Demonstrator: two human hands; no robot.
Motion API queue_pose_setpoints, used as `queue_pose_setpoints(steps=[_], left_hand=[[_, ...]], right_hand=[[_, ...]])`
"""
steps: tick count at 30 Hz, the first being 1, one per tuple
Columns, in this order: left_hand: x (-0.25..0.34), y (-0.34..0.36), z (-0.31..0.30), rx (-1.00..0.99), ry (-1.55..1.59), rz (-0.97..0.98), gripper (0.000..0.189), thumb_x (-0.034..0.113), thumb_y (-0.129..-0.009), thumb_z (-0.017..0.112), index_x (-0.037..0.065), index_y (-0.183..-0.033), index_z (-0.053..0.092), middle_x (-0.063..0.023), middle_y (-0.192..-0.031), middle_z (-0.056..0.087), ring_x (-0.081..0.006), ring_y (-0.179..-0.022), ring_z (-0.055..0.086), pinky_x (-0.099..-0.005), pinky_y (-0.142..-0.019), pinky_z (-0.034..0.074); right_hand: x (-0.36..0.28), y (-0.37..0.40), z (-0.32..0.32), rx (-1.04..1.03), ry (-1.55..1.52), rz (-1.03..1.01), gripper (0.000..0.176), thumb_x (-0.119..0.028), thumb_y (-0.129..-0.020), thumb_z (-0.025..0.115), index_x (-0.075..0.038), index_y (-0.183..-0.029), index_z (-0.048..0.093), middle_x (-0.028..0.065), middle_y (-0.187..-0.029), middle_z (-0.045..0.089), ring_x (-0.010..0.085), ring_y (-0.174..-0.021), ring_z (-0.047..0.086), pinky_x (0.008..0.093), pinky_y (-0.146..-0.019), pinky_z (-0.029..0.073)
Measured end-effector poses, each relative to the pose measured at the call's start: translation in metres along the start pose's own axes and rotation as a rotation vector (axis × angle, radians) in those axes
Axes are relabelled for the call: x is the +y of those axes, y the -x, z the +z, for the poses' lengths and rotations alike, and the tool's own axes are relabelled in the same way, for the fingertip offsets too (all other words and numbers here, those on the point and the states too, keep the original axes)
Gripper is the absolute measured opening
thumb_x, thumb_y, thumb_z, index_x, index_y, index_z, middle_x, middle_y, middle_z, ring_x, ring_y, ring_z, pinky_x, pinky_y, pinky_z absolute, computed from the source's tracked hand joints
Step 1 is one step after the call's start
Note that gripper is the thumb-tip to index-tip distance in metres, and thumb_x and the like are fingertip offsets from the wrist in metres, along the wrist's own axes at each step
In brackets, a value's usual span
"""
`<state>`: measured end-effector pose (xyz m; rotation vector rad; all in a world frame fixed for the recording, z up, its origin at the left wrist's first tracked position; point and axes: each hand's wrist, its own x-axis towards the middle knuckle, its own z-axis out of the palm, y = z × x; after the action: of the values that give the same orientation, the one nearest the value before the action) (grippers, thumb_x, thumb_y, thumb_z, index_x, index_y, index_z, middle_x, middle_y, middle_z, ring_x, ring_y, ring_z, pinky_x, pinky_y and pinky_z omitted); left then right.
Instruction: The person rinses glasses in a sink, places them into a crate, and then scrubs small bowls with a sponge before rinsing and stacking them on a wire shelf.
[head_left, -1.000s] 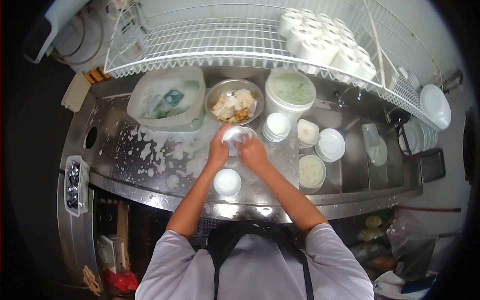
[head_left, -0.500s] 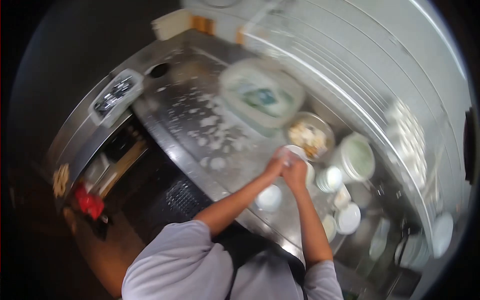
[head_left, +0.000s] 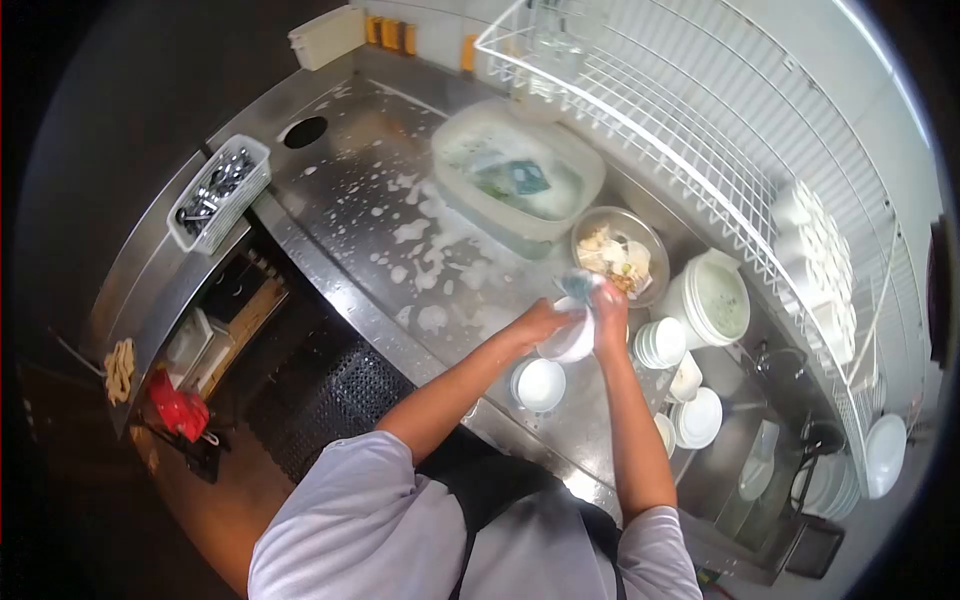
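Over the steel counter (head_left: pixel 380 230), my left hand (head_left: pixel 543 322) is closed on the side of a white bowl (head_left: pixel 568 343). My right hand (head_left: pixel 606 306) is closed on a bluish scrubbing cloth (head_left: pixel 577 287) at the bowl's upper edge; motion blurs it a little. Just beyond is a round metal bowl (head_left: pixel 654 240) of food scraps. Another white bowl (head_left: pixel 540 384) rests on the counter nearer to me. Right of my hands are stacked small white bowls (head_left: pixel 660 343).
A tub of soapy water (head_left: pixel 460 200) stands behind, a white bucket (head_left: pixel 715 300) to the right. Cutlery fills a basket (head_left: pixel 235 222) at left. A wire rack (head_left: pixel 640 115) overhangs the back. The sink (head_left: pixel 735 450) at right holds dishes.
My hands have moved slightly apart, and the white bowl between them is now tilted and more visible. The bluish cloth now shows at my right hand.
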<state>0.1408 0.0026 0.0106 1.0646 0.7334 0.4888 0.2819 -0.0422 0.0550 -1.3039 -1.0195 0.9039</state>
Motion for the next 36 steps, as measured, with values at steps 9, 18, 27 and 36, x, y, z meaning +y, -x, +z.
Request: queue_pose_setpoints(steps=[9,18,27,36], left_hand=[[0.007,-0.009,0.046,0.540,0.713,0.198,0.036,0.009,-0.093,0.064,0.003,-0.127,0.055,-0.0097,-0.111,0.065,-0.0172,-0.094,0.064,-0.0325,-0.078,0.054],[0.011,-0.024,0.023,0.064,0.299,0.321,0.036,0.033,-0.105,0.040,0.007,-0.117,0.061,-0.0049,-0.105,0.065,-0.0131,-0.095,0.061,-0.0303,-0.084,0.051],[-0.031,-0.014,0.030,0.222,-0.248,0.410,0.039,0.011,-0.094,0.059,0.001,-0.131,0.056,-0.0117,-0.111,0.068,-0.0180,-0.098,0.064,-0.0319,-0.087,0.049],[-0.023,0.003,0.036,0.304,-0.096,0.058,0.041,0.000,-0.091,0.057,-0.001,-0.131,0.055,-0.0119,-0.106,0.068,-0.0183,-0.097,0.062,-0.0332,-0.088,0.048]], right_hand=[[0.044,0.068,0.055,0.470,-0.575,0.068,0.045,-0.027,-0.104,0.046,-0.002,-0.141,0.045,0.0147,-0.135,0.055,0.0287,-0.124,0.055,0.0412,-0.101,0.047],[-0.054,0.051,0.010,0.167,0.868,-0.659,0.015,-0.018,-0.078,0.073,-0.009,-0.090,0.075,0.0150,-0.115,0.067,0.0383,-0.116,0.060,0.0456,-0.094,0.050],[-0.041,0.009,-0.019,0.210,0.250,-0.077,0.026,-0.029,-0.084,0.074,-0.003,-0.085,0.074,0.0099,-0.081,0.072,0.0224,-0.072,0.068,0.0369,-0.069,0.052],[-0.028,0.046,-0.001,0.255,0.277,-0.084,0.038,-0.037,-0.082,0.079,-0.001,-0.096,0.075,0.0083,-0.093,0.074,0.0140,-0.085,0.068,0.0302,-0.077,0.053]])
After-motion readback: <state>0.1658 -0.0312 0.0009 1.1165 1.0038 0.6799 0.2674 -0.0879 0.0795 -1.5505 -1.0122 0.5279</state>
